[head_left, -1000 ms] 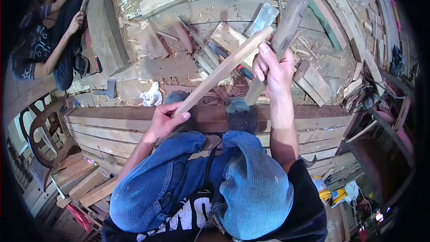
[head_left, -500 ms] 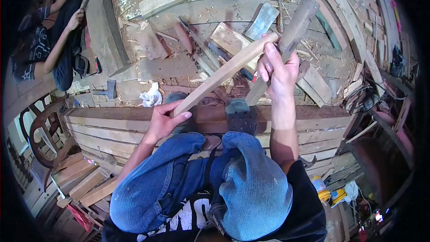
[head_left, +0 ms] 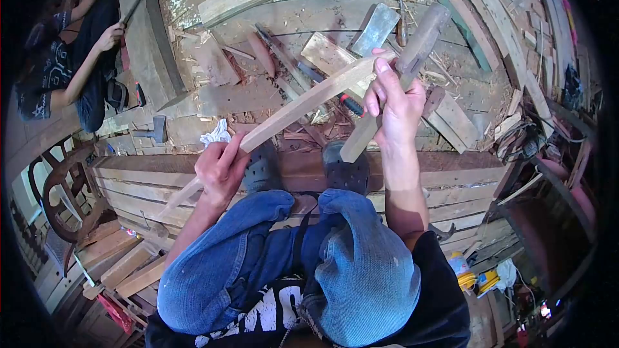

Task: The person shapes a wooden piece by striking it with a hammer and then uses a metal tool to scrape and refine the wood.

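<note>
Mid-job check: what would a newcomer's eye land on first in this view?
The long wooden slat crosses the middle on a slant, gripped near its lower end by the left hand. By its upper end the right hand holds a wooden-handled tool with a grey head, raised above wood scraps. At top left, another person works at a heavy beam.
</note>
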Tool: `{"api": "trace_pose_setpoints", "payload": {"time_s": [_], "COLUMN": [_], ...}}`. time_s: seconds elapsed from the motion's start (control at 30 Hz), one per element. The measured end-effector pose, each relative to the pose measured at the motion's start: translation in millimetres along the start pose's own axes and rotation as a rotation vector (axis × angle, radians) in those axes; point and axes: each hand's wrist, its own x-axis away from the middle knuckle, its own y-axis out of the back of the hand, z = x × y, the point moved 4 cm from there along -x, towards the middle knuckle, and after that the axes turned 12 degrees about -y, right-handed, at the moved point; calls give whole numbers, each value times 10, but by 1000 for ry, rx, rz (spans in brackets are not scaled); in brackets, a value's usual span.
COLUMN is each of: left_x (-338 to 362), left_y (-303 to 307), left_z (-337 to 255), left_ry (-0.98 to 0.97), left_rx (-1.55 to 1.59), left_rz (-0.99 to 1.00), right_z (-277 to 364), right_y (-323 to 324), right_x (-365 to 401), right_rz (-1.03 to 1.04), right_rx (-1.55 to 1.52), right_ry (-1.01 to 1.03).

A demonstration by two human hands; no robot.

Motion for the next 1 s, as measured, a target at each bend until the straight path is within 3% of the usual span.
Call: {"api": "trace_pose_setpoints", "payload": {"time_s": [0.27, 0.6, 0.67, 0.8, 0.93, 1.0], "left_x": [-52, -49, 111, 107, 152, 186], "left_y": [89, -46, -135, -99, -98, -111], "left_z": [-21, 37, 106, 32, 74, 53], "left_ry": [-160, 157, 411, 591, 581, 670], "left_rx": [-201, 432, 758, 1020, 1117, 1316], "left_rz": [-35, 226, 309, 413, 466, 607], "right_z": [-8, 88, 124, 181, 223, 242], "right_y": [-3, 112, 111, 112, 110, 98], "right_x": [40, 25, 46, 66, 95, 116], "right_rz": [-92, 31, 102, 172, 297, 319], "right_rx": [-24, -29, -67, -102, -143, -139], "right_ry": [-125, -107, -93, -68, -56, -23]}}
